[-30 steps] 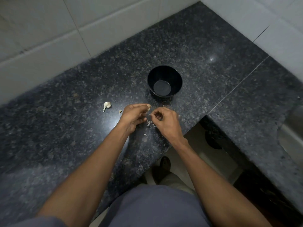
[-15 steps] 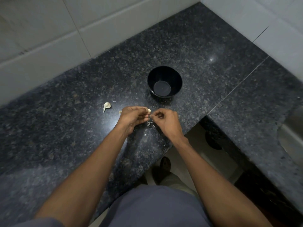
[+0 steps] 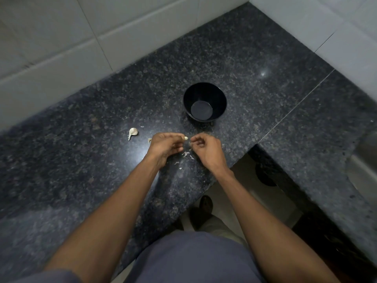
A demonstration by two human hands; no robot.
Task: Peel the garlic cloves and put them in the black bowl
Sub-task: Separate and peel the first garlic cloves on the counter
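Observation:
A black bowl [image 3: 204, 102] stands on the dark granite counter [image 3: 81, 160], with nothing seen inside it. Just in front of it, my left hand [image 3: 166, 146] pinches a pale garlic clove [image 3: 185, 138] at its fingertips. My right hand [image 3: 206, 149] is beside it with curled fingers, its fingertips pinching a thin bit of skin near the clove. Another unpeeled garlic clove [image 3: 132, 132] lies on the counter to the left of my hands. Bits of peeled skin [image 3: 186, 155] lie on the counter under my hands.
White tiled walls [image 3: 61, 37] enclose the counter at the back and right. The counter's front edge cuts in at a corner near my right wrist, with floor and my foot [image 3: 205, 205] below. A metal sink edge [image 3: 365, 160] shows at far right.
My hands have shifted slightly. The clove tip now shows more clearly past my left fingertips, and the right fingers have drawn a little away from it.

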